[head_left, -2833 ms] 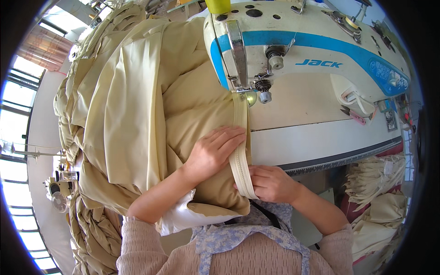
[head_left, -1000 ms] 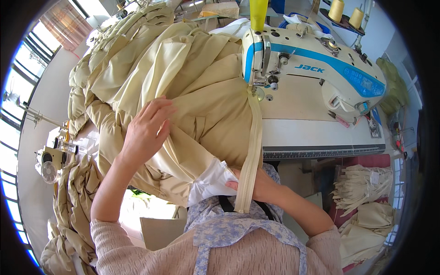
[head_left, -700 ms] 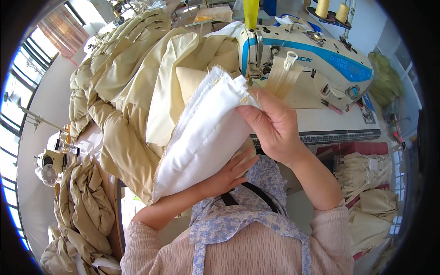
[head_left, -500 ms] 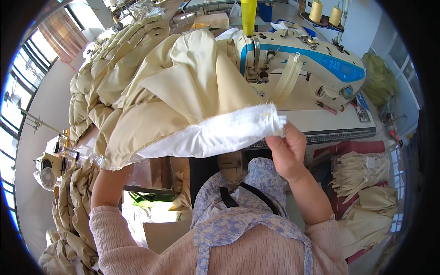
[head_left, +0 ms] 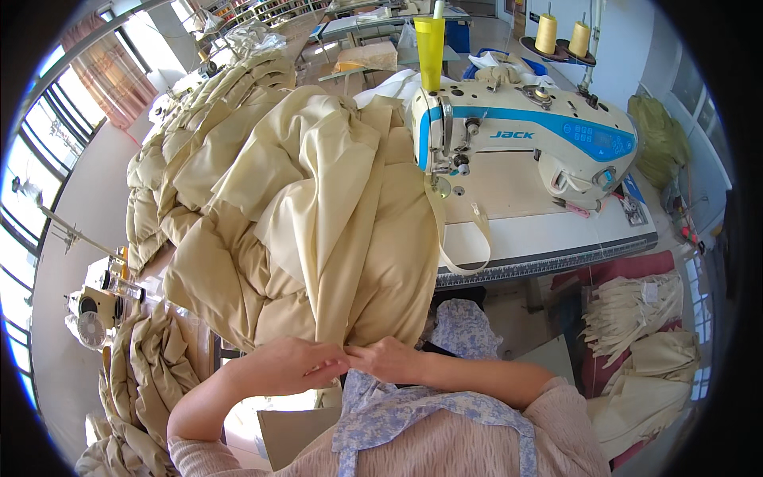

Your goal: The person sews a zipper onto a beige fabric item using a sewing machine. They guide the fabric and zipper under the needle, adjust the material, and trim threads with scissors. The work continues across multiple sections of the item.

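Note:
A large beige padded garment (head_left: 373, 254) hangs over the front of the sewing table, bunched in deep folds. My left hand (head_left: 306, 366) and my right hand (head_left: 388, 360) meet at its lower edge, close to my body. The fingers of both are closed at the cloth edge, with the fingertips partly hidden by the hands. To the right of the garment a cream zipper strip (head_left: 477, 258) loops over the table's front edge. A white and blue sewing machine (head_left: 517, 135) stands just beyond, its needle area beside the garment.
A yellow cup (head_left: 429, 52) sits by the machine head, and two thread cones (head_left: 546, 36) stand behind. More padded pieces (head_left: 147, 358) are heaped at the left. Bundled cream strips (head_left: 632, 310) and folded cloth (head_left: 652, 381) lie at the right.
Both hands have come down and together near my waist. The white inner edge, earlier stretched out between them, is out of sight, and the garment's beige side now hangs toward me.

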A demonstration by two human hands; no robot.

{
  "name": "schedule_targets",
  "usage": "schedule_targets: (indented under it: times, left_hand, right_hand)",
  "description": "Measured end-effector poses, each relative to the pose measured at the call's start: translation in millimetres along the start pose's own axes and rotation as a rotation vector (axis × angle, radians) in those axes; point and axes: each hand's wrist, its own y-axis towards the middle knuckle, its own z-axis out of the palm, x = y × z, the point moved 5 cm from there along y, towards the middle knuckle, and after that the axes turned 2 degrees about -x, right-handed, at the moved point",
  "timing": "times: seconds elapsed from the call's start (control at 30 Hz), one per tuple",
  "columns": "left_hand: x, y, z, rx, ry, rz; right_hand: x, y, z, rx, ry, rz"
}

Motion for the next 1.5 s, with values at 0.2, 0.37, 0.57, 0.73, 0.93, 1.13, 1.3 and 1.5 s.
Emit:
schedule_targets:
  times: [0.2, 0.37, 0.57, 0.73, 0.93, 1.13, 1.3, 1.5]
  left_hand:
    - [10, 142, -194, -1.072, 0.059, 0.175]
    - [74, 274, -292, -1.046, 0.155, -0.225]
    - [163, 353, -323, -1.018, 0.223, -0.554]
    - [286, 338, -317, -1.069, 0.105, -0.554]
    - [235, 131, -393, -1.831, -0.68, 0.097]
    - [196, -199, -295, -2.229, -0.64, 0.413]
    - [347, -268, -130, -1.698, -0.018, -0.842]
    - [235, -159, -36, -1.329, 0.501, -0.832]
  right_hand:
    - [-19, 0, 31, 0.09, -0.069, -0.004]
    - [-33, -3, 35, 0.153, -0.061, 0.025]
    - [-64, -28, 51, 0.134, 0.021, 0.086]
    - [-85, -39, 80, 0.259, 0.039, 0.171]
    - [-101, -32, 63, 0.134, -0.014, 0.266]
    - [-93, -34, 46, 0.163, -0.035, 0.357]
    - [-76, -24, 34, 0.2, 0.086, 0.447]
    - [-47, -44, 17, 0.105, 0.087, 0.29]
